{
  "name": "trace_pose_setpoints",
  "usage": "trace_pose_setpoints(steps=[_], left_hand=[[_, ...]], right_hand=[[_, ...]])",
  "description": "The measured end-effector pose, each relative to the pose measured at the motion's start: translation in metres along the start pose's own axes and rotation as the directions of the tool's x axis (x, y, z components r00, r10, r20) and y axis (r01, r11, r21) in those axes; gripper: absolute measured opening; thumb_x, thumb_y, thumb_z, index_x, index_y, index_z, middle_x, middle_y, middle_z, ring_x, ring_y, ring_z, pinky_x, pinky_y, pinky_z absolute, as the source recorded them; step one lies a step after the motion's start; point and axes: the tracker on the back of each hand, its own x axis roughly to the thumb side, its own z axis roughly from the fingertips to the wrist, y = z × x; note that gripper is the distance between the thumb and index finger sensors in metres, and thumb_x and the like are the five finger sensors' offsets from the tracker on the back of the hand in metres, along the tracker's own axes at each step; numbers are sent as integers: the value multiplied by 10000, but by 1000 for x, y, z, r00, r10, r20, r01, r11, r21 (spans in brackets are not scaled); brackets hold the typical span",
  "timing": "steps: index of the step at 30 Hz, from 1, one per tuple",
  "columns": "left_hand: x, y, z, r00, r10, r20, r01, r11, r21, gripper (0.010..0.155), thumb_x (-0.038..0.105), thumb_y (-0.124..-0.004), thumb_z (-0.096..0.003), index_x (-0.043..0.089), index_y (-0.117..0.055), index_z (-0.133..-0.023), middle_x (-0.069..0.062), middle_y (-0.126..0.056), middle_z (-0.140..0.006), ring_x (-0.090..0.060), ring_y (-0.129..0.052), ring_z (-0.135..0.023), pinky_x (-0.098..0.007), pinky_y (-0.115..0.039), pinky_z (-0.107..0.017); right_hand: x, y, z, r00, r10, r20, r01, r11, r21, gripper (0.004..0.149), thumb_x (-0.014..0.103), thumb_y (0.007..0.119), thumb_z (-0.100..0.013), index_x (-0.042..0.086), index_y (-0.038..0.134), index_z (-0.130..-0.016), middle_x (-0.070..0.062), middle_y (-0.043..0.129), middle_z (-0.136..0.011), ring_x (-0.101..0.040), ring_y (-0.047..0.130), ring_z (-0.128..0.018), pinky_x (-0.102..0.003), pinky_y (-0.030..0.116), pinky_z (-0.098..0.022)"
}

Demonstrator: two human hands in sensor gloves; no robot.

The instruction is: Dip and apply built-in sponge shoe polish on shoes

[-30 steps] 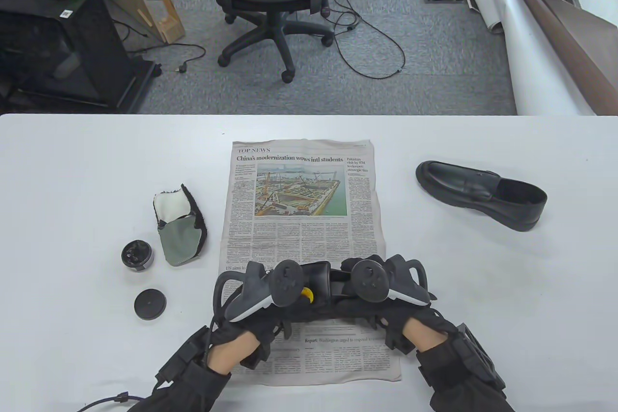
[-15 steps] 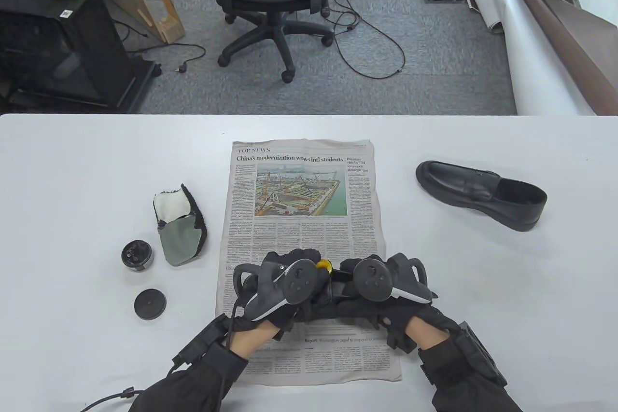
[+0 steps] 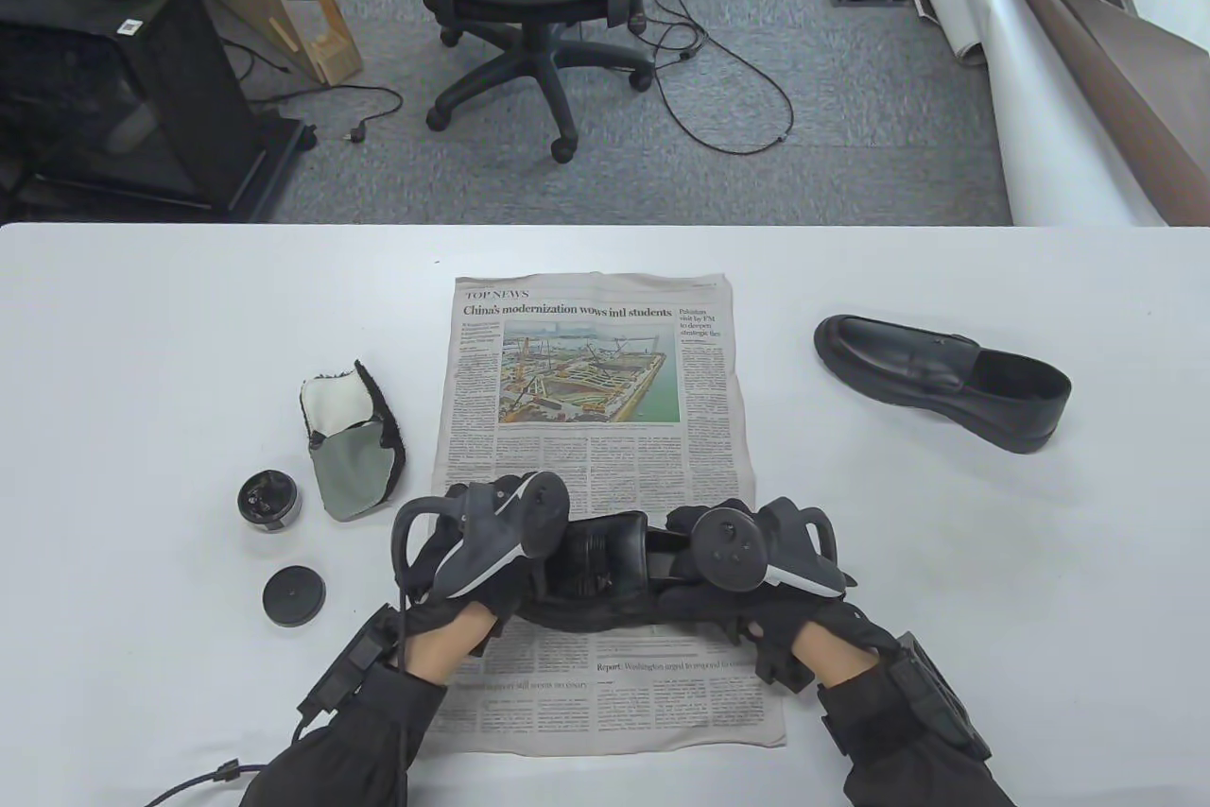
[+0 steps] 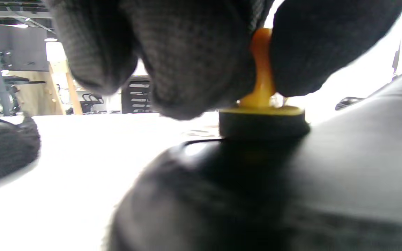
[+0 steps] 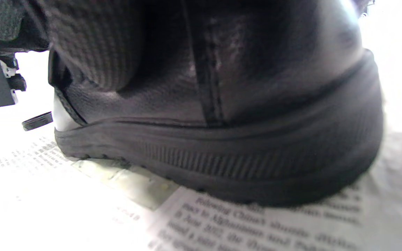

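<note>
Sponge applicator (image 4: 263,118) sits pressed on the black shoe (image 3: 605,575) lying on the newspaper (image 3: 586,429); our left hand (image 3: 492,542) pinches its yellow stem while our right hand (image 3: 747,561) grips the heel.

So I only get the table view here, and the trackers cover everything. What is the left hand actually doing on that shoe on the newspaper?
Observer: In the left wrist view the left hand pinches the orange stem of the sponge applicator, and its black pad sits flat on the shoe.
Operator: And the right hand?
Observer: The right wrist view shows a gloved finger of the right hand pressed against the shoe's side, above the ribbed sole.
Operator: Is the shoe lifted?
Observer: No, in that view its sole rests on the newspaper.
</note>
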Motion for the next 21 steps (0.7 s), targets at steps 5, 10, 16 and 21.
trace_pose_setpoints(steps=[5, 10, 16, 21], left_hand=[[-25, 6, 5, 998, 64, -26, -67, 988, -139, 479, 506, -955, -393, 232, -874, -777, -40, -1043, -581, -31, -1048, -295, -401, -898, -500], [-13, 10, 10, 990, 7, 138, 17, 984, -176, 477, 515, -938, -397, 244, -869, -783, -27, -1042, -589, -23, -1044, -298, -397, -898, -512], [16, 8, 18, 968, 69, 240, -26, 984, -178, 478, 495, -939, -395, 244, -869, -796, -26, -1056, -622, -20, -1064, -315, -398, -907, -505], [37, 9, 25, 956, 149, 251, -130, 987, -91, 476, 493, -911, -406, 234, -862, -802, -25, -1058, -634, -26, -1072, -318, -403, -907, -503]], right_hand=[[0, 0, 0, 1000, 2, -10, -2, 1000, 2, 437, 594, 837, -312, 309, 976, -612, 59, 619, -1000, -312, 740, -862, -542, 653, -699], [0, 0, 0, 1000, 4, -14, -4, 1000, -4, 436, 595, 836, -311, 309, 977, -609, 62, 619, -997, -309, 741, -860, -539, 655, -700], [0, 0, 0, 1000, 5, -9, -5, 1000, -6, 436, 593, 836, -308, 311, 976, -609, 60, 620, -997, -311, 740, -860, -540, 654, -699], [0, 0, 0, 1000, 4, -3, -4, 1000, -6, 435, 593, 835, -309, 312, 975, -610, 58, 621, -997, -311, 740, -861, -540, 653, -700]])
